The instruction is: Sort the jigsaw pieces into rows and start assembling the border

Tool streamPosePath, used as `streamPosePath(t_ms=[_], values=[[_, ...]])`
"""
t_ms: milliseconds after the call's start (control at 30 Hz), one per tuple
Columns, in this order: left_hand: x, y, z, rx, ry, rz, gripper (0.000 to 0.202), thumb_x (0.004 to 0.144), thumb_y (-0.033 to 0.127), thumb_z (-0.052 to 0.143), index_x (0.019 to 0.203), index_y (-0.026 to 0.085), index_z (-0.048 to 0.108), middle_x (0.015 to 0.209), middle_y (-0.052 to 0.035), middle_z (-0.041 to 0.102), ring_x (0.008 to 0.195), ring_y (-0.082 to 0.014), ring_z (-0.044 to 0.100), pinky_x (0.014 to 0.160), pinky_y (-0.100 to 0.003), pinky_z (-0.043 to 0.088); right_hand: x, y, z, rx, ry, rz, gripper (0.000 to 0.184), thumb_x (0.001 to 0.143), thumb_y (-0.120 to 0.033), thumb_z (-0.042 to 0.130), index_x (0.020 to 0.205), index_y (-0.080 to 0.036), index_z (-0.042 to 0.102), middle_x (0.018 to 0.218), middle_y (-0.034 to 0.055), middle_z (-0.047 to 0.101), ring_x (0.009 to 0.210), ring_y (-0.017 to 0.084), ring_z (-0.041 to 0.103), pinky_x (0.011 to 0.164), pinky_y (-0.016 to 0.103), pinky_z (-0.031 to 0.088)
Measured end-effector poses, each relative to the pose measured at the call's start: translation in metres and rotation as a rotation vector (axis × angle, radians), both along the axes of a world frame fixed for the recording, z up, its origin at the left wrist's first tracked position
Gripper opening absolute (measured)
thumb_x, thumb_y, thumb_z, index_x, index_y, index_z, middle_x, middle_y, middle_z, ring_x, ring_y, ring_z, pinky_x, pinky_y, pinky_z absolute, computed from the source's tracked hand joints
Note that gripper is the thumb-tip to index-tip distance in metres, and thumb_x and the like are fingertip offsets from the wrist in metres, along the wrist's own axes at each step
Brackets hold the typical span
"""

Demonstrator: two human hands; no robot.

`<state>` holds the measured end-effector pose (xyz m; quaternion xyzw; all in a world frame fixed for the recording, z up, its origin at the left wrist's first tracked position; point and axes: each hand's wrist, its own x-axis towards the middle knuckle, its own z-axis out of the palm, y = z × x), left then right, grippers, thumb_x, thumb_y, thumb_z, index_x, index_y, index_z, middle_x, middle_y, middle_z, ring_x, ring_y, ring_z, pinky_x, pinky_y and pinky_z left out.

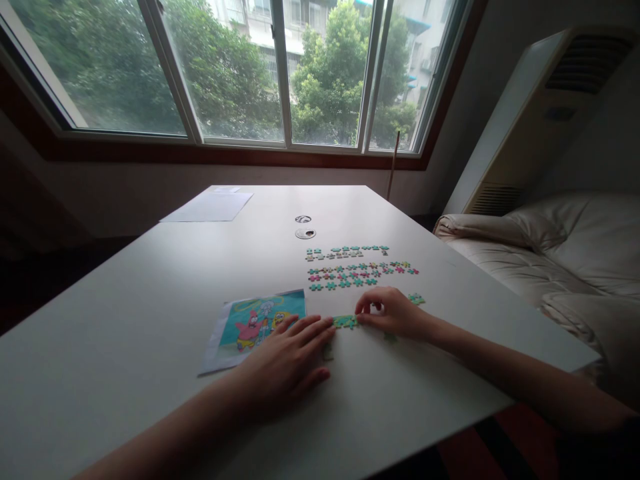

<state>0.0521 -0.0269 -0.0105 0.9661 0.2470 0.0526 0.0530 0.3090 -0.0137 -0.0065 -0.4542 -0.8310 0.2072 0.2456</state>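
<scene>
My left hand point(290, 360) lies flat on the white table point(150, 320), fingers stretched out, its fingertips touching a small joined strip of green puzzle pieces point(345, 322). My right hand point(393, 312) rests just right of that strip with fingers curled and pinched together on its right end. A cartoon reference picture point(250, 327) lies under and left of my left hand. Rows of loose puzzle pieces point(360, 272) lie just beyond both hands.
A further row of pale pieces point(345, 253) lies farther back. Two round cable grommets point(305, 233) sit mid-table, a sheet of paper point(210, 207) at the far left. A cushioned sofa point(560, 253) stands right of the table edge. Windows run along the back.
</scene>
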Motion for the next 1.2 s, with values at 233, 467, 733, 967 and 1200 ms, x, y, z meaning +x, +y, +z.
streamPosePath(t_ms=[233,467,733,967,1200], values=[[-0.001,0.000,-0.001,0.003,-0.024,-0.007,0.050,0.091,0.044,0.032,0.136,0.023,0.027,0.139,-0.0061,0.033,0.124,-0.0291,0.033,0.098,-0.049,0.029,-0.001,0.002,-0.004,0.079,-0.016,0.037,0.009,0.075,-0.025,0.061,0.076,-0.018,0.065,0.068,0.0011,0.062,0.063,0.011,0.053,0.059,0.020,0.039],[0.000,0.000,0.001,-0.004,-0.004,0.001,0.050,0.091,0.044,0.031,0.136,0.023,0.027,0.140,-0.0064,0.033,0.124,-0.0290,0.032,0.098,-0.050,0.028,0.000,0.003,-0.006,0.185,-0.067,0.073,0.006,0.076,-0.023,0.061,0.076,-0.019,0.065,0.071,0.0013,0.064,0.068,0.012,0.055,0.068,0.024,0.039],[0.000,0.000,0.000,-0.009,-0.036,-0.005,0.049,0.091,0.043,0.033,0.135,0.022,0.029,0.138,-0.0073,0.035,0.123,-0.0296,0.033,0.097,-0.049,0.029,-0.003,0.002,-0.007,0.199,-0.088,0.060,0.005,0.075,-0.021,0.061,0.075,-0.019,0.065,0.069,0.0012,0.063,0.066,0.013,0.054,0.067,0.025,0.039],[-0.001,0.000,0.000,-0.001,-0.029,-0.002,0.049,0.091,0.043,0.033,0.135,0.023,0.028,0.139,-0.0064,0.034,0.124,-0.0286,0.032,0.099,-0.047,0.027,0.009,0.009,-0.001,0.234,-0.055,0.015,0.010,0.078,-0.024,0.058,0.077,-0.019,0.066,0.069,0.0018,0.062,0.067,0.012,0.054,0.067,0.024,0.040],[-0.002,-0.001,0.002,-0.003,0.003,0.010,0.049,0.091,0.043,0.031,0.135,0.023,0.028,0.140,-0.0067,0.033,0.125,-0.0289,0.031,0.099,-0.049,0.027,0.034,0.019,0.003,0.265,-0.128,-0.079,0.010,0.075,-0.027,0.059,0.075,-0.019,0.066,0.069,0.0025,0.062,0.069,0.015,0.054,0.069,0.028,0.039]])
